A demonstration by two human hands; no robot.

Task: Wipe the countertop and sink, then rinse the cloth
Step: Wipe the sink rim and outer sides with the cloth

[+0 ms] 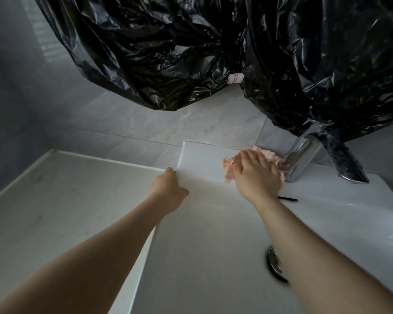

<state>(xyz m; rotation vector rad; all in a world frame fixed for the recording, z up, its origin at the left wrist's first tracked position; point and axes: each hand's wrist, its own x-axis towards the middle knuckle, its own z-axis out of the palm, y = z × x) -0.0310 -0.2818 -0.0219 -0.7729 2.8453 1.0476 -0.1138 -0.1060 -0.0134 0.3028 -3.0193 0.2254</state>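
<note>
Left grip (168, 191) curls over sink (202, 152) left rim, holding it. Right grip (256, 175) flat, fingers straight, pressing pink cloth (269, 155) onto sink's far ledge, just left of chrome tap (302, 159). White desk (66, 200) lies left of sink.

A: quick count, anyone?
B: two hands (left hand (168, 189), right hand (255, 175)), one pink cloth (270, 154), one sink (202, 234), one chrome faucet (304, 159), one drain (273, 264).
A: anything stuck on the black plastic (168, 53)?
B: just one label (235, 78).

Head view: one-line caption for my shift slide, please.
Right hand presses the pink cloth flat on the sink rim beside the chrome faucet; left hand grips the rim's left edge.
</note>
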